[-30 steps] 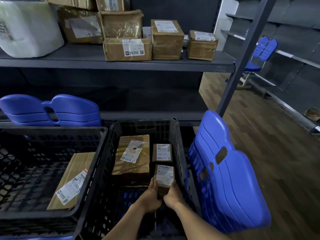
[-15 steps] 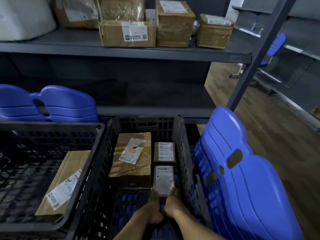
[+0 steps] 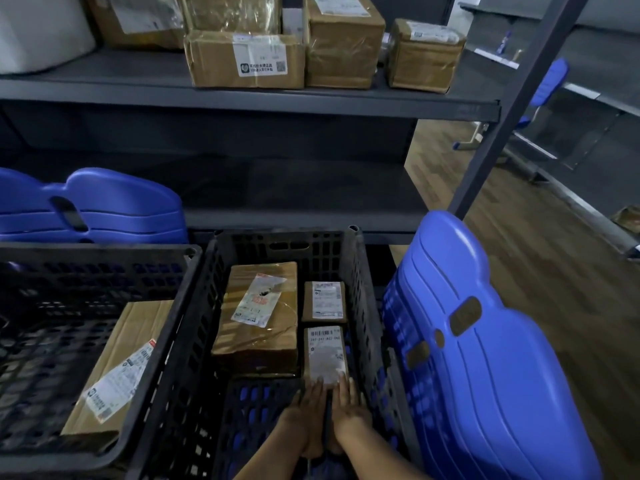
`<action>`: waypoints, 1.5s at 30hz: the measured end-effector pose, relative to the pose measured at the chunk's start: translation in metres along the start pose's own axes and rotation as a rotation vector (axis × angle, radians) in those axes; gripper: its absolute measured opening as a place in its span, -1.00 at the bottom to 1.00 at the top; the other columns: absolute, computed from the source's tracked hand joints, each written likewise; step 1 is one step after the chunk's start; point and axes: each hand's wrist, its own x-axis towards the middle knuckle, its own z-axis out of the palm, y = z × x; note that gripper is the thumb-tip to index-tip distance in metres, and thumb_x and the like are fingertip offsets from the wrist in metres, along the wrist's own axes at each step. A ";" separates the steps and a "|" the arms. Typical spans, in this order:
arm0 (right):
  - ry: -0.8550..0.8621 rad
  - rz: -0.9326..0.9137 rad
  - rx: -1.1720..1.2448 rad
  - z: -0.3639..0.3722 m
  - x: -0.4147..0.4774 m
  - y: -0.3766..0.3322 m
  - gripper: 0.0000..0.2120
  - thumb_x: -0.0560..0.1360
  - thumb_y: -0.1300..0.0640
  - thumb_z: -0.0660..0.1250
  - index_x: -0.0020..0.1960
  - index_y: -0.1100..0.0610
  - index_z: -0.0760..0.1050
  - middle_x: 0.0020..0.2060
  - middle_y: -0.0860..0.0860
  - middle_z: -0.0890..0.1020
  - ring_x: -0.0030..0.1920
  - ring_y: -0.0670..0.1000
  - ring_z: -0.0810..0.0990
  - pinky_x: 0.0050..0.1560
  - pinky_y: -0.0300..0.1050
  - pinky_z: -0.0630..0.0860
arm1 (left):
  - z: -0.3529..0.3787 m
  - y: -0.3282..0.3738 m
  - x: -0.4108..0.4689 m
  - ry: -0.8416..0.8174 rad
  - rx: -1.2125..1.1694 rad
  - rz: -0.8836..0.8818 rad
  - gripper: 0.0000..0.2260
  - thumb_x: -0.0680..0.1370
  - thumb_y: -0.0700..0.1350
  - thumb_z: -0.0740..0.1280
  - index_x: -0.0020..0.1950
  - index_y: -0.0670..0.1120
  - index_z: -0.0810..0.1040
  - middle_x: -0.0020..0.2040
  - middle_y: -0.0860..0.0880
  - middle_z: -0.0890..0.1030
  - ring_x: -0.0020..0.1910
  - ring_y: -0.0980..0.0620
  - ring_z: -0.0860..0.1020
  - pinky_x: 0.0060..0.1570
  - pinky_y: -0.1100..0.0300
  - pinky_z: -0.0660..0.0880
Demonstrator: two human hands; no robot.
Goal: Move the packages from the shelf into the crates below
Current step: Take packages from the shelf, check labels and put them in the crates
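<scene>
step: setting down | small package flat on right crate floor, tucked beside two others (saves room) | left hand, right hand: fingers flat, fingertips on near edge, not gripping

A small labelled package is seen lying flat on the floor of the right-hand black crate, barcode label up, with another small package just behind it and a large taped brown box beside both. A flat cardboard parcel is propped at a tilt in the left crate. On the grey shelf above, a wide labelled carton, a taller box and a small box are lined along the front edge.
</scene>
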 end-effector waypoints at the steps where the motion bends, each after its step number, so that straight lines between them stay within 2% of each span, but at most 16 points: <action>1: -0.010 0.009 -0.007 -0.002 -0.001 -0.001 -0.30 0.62 0.24 0.11 0.55 0.20 -0.30 0.49 0.11 -0.39 0.51 0.14 -0.34 0.52 0.03 -0.15 | -0.001 0.001 0.001 0.004 -0.005 0.005 -0.12 0.54 0.02 0.29 0.54 -0.19 -0.32 0.53 -0.18 -0.35 0.53 -0.09 -0.30 0.51 0.00 -0.17; 4: -0.011 0.022 -0.030 -0.009 0.001 -0.001 -0.17 0.57 0.16 0.24 0.54 0.21 -0.33 0.48 0.13 -0.40 0.51 0.16 -0.35 0.50 0.03 -0.18 | -0.005 0.002 0.002 0.039 -0.001 0.009 -0.11 0.54 0.07 0.29 0.54 -0.21 -0.31 0.53 -0.20 -0.34 0.53 -0.10 -0.30 0.52 -0.01 -0.17; 9: 0.060 0.066 0.022 -0.013 0.006 0.002 -0.20 0.58 0.23 0.20 0.52 0.24 -0.35 0.49 0.12 -0.39 0.51 0.14 -0.34 0.50 0.00 -0.19 | -0.005 0.001 0.014 0.085 -0.033 0.017 -0.08 0.51 0.05 0.30 0.54 -0.17 -0.33 0.54 -0.19 -0.34 0.53 -0.08 -0.33 0.52 0.00 -0.18; 14: 0.076 0.087 -0.009 -0.014 0.005 -0.003 -0.19 0.58 0.18 0.23 0.52 0.28 -0.33 0.49 0.17 -0.37 0.51 0.17 -0.34 0.51 0.02 -0.21 | -0.006 0.000 0.012 0.101 0.044 0.005 -0.09 0.50 -0.01 0.32 0.55 -0.17 -0.31 0.55 -0.16 -0.30 0.53 -0.05 -0.30 0.50 0.01 -0.20; 19: 0.151 0.037 -0.016 -0.027 -0.018 0.002 -0.13 0.55 0.13 0.26 0.52 0.23 -0.35 0.51 0.14 -0.34 0.51 0.15 -0.36 0.49 0.07 -0.25 | -0.021 0.008 -0.017 0.195 0.095 -0.046 -0.12 0.53 0.11 0.25 0.54 -0.18 -0.30 0.56 -0.17 -0.26 0.54 -0.12 -0.26 0.51 -0.06 -0.21; 22: 0.216 -0.004 0.042 -0.041 -0.046 0.005 -0.21 0.59 0.11 0.19 0.54 0.17 -0.33 0.52 0.10 -0.32 0.51 0.11 -0.35 0.49 0.06 -0.26 | -0.036 0.013 -0.049 0.225 0.126 -0.101 -0.18 0.56 0.17 0.16 0.54 -0.17 -0.30 0.56 -0.17 -0.29 0.53 -0.14 -0.29 0.50 -0.07 -0.24; 25: 0.259 -0.077 0.143 -0.065 -0.082 0.010 -0.27 0.61 0.14 0.15 0.55 0.16 -0.29 0.53 0.09 -0.30 0.52 0.10 -0.33 0.50 0.03 -0.22 | -0.060 0.012 -0.088 0.255 0.137 -0.148 -0.31 0.62 0.08 0.07 0.56 -0.16 -0.26 0.56 -0.13 -0.27 0.53 -0.12 -0.31 0.49 -0.07 -0.24; 28: 0.321 -0.135 0.241 -0.102 -0.121 0.018 -0.28 0.59 0.19 0.15 0.56 0.17 -0.25 0.55 0.08 -0.23 0.54 0.08 -0.27 0.51 0.00 -0.14 | -0.095 0.006 -0.129 0.355 0.102 -0.186 -0.40 0.65 -0.04 0.01 0.55 -0.18 -0.26 0.57 -0.12 -0.25 0.54 -0.12 -0.28 0.51 -0.05 -0.22; 31: 0.422 -0.166 0.279 -0.141 -0.154 0.031 -0.26 0.57 0.18 0.18 0.56 0.21 -0.23 0.55 0.11 -0.19 0.55 0.09 -0.21 0.53 -0.04 -0.12 | -0.132 0.000 -0.169 0.450 0.088 -0.264 -0.41 0.66 -0.05 -0.02 0.54 -0.22 -0.28 0.56 -0.15 -0.26 0.54 -0.13 -0.28 0.50 -0.03 -0.22; 35: 0.575 -0.214 0.273 -0.196 -0.183 0.050 -0.31 0.60 0.21 0.11 0.55 0.22 -0.26 0.54 0.11 -0.23 0.54 0.09 -0.24 0.53 -0.05 -0.13 | -0.179 -0.013 -0.212 0.603 0.119 -0.332 -0.40 0.65 -0.01 -0.03 0.54 -0.24 -0.26 0.56 -0.17 -0.26 0.54 -0.14 -0.27 0.51 -0.04 -0.24; 39: 0.743 -0.262 0.245 -0.240 -0.194 0.055 -0.31 0.62 0.11 0.13 0.56 0.22 -0.23 0.55 0.12 -0.20 0.55 0.09 -0.22 0.54 -0.04 -0.10 | -0.216 -0.030 -0.240 0.691 0.126 -0.395 -0.36 0.66 0.04 0.00 0.53 -0.23 -0.29 0.56 -0.16 -0.27 0.54 -0.12 -0.26 0.53 -0.03 -0.19; 45: 0.821 -0.266 0.267 -0.288 -0.196 0.053 -0.31 0.63 0.06 0.12 0.56 0.19 -0.23 0.55 0.09 -0.22 0.55 0.07 -0.24 0.54 -0.04 -0.13 | -0.262 -0.048 -0.263 0.813 0.084 -0.427 -0.36 0.65 0.02 0.05 0.54 -0.19 -0.27 0.57 -0.14 -0.24 0.55 -0.09 -0.23 0.53 -0.01 -0.19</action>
